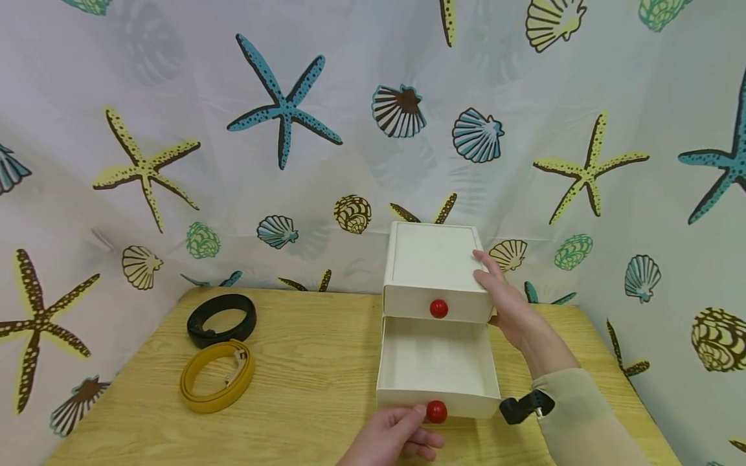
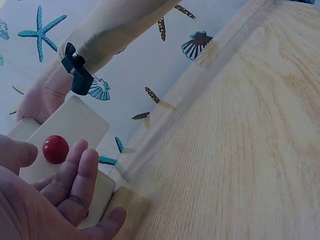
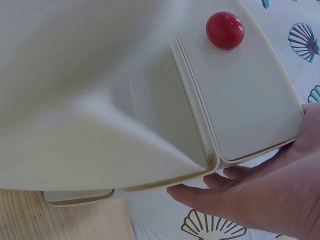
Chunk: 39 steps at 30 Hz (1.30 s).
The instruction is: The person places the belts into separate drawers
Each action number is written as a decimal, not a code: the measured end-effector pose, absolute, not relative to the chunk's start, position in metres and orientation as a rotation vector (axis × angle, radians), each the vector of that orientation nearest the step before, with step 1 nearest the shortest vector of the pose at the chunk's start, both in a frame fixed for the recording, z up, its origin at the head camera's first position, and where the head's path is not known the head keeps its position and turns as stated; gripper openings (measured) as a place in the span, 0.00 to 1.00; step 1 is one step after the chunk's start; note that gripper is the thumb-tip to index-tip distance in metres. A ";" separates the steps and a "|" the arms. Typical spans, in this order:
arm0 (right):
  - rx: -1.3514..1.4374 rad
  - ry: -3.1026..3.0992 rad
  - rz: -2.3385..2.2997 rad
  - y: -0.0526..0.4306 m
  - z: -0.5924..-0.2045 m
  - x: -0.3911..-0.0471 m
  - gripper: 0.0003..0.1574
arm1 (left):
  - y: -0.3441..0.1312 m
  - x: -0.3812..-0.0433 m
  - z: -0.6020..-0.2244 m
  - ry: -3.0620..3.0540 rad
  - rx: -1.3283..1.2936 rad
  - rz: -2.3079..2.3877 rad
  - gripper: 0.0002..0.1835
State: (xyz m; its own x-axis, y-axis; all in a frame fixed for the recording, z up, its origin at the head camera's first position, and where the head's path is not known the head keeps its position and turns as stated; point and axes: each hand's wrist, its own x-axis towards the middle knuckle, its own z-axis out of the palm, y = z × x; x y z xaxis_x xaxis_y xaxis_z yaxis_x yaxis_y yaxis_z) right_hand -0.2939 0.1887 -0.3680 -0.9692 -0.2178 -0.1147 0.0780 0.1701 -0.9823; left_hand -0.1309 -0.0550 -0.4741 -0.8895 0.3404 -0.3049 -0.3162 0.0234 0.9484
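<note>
A white drawer unit (image 1: pixel 436 255) stands on the table, its upper drawer (image 1: pixel 408 301) closed and a lower drawer (image 1: pixel 440 356) pulled out, with nothing in it. Each front carries a round red knob (image 1: pixel 439 309). My left hand (image 1: pixel 390 437) is at the open drawer's red knob (image 1: pixel 436 411). In the left wrist view, that knob (image 2: pixel 55 149) sits between thumb and fingers, with small gaps on both sides. Along the unit's right side rests my right hand (image 1: pixel 507 301), two digits over the top edge. Its fingers (image 3: pixel 197 197) touch the side in the right wrist view.
To the left on the wooden table (image 1: pixel 309 362) lie a coiled black belt (image 1: pixel 247 317) and a coiled yellow belt (image 1: pixel 210 404). A white curtain (image 1: pixel 326 181) printed with starfish and shells encloses the back and sides. Another drawer edge (image 3: pixel 77 199) shows below the open one.
</note>
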 end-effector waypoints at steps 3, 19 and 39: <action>-0.136 2.213 -1.883 0.188 -0.368 -0.294 0.41 | -0.059 -0.131 -0.475 1.867 0.042 1.922 0.27; -0.145 2.211 -1.879 0.188 -0.370 -0.293 0.41 | -0.081 -0.131 -0.478 1.895 -0.007 1.909 0.30; -0.161 2.213 -1.883 0.189 -0.370 -0.294 0.42 | -0.110 -0.132 -0.477 1.890 -0.087 1.940 0.29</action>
State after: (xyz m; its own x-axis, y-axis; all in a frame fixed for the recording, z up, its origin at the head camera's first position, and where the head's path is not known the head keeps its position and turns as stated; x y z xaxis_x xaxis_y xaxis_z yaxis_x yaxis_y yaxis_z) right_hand -0.2938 0.1894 -0.3698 -0.9672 -0.2317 -0.1038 0.0654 0.1678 -0.9836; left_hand -0.1319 -0.1102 -0.4769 -0.9063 0.2571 -0.3354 -0.3421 0.0197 0.9395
